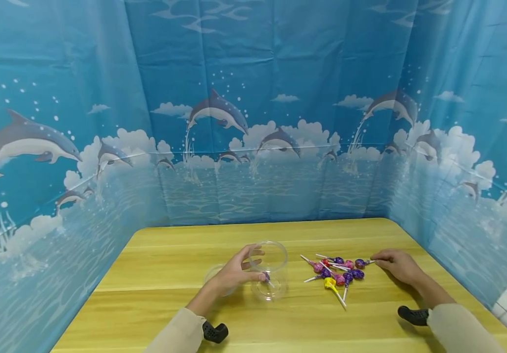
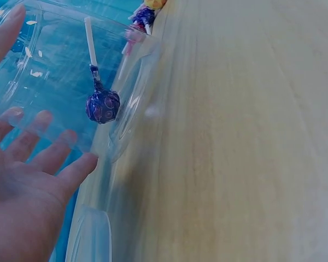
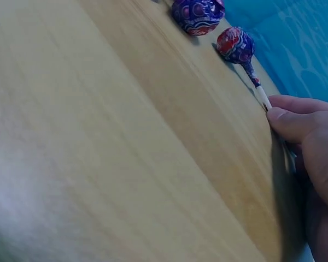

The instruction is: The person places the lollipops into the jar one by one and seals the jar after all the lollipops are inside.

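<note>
My left hand curves around a clear plastic jar, thumb on the near side and the other fingers behind it. Inside the jar, near its bottom, lies a purple-wrapped lollipop with a white stick. Out at the right, my right hand pinches the white stick of another purple lollipop between thumb and index finger. That lollipop's head is close to the table, at the right end of a loose pile of purple, pink, red and yellow lollipops.
A clear round lid lies on the wooden table, partly hidden by my left hand. Blue dolphin-print curtains stand along the table's back and sides. Black wrist mounts stick out from both sleeves.
</note>
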{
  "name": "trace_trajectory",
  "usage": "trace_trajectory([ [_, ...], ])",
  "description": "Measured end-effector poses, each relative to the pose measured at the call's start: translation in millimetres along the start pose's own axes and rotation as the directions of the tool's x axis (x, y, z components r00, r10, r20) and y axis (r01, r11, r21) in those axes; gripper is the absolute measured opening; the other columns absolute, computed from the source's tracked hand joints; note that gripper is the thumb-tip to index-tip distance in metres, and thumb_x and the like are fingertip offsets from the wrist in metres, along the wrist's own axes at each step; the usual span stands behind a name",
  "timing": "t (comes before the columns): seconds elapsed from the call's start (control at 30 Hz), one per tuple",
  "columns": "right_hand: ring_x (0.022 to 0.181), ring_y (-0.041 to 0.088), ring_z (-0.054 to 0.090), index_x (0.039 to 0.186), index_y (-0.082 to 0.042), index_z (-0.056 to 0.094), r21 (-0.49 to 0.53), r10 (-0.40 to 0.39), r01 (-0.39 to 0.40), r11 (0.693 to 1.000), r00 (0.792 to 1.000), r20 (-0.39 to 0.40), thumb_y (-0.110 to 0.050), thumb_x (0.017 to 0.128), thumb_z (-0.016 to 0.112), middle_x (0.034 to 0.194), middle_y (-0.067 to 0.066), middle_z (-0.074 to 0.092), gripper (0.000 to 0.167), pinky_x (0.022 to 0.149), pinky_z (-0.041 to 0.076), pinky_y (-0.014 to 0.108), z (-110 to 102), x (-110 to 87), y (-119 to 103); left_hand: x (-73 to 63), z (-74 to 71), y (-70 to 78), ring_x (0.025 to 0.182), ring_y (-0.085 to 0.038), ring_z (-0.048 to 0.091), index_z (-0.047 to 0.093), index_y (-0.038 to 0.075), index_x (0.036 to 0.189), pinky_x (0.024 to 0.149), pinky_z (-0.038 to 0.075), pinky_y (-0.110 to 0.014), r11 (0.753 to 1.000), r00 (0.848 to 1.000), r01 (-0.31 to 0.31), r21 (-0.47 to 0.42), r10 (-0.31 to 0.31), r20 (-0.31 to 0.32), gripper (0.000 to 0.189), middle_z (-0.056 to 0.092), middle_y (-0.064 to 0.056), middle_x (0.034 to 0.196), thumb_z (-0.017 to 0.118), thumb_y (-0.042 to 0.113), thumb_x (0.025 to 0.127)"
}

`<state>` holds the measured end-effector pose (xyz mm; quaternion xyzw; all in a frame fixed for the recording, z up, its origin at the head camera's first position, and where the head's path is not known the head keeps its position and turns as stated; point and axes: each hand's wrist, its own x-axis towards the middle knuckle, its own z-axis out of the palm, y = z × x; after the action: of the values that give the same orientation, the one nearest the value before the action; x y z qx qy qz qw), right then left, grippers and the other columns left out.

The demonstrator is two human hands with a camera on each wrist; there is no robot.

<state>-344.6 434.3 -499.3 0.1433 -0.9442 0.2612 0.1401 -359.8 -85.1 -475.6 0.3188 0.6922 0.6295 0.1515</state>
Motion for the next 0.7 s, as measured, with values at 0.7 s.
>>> trace_trajectory([
  [0.7, 0.082, 0.020, 0.057, 0.101, -0.005, 0.071, -0.007, 0.016, -0.016, 1.000, 0.999, -0.032, -0.001, 0.104, 0.059, 0.093, 0.002, 0.066, 0.013, 0.070, 0.048, 0.043, 5.2, 1.8, -3.0, -0.2, 1.6, -1.0, 0.146, -0.046, 0.033, 0.038, 0.019, 0.159, 0.107, 0.047, -0.049, 1.000, 1.000, -0.014, -0.005, 0.014, -0.003, 0.078, 0.044, -0.012, 0.154, 0.079, 0.014, 0.094],
])
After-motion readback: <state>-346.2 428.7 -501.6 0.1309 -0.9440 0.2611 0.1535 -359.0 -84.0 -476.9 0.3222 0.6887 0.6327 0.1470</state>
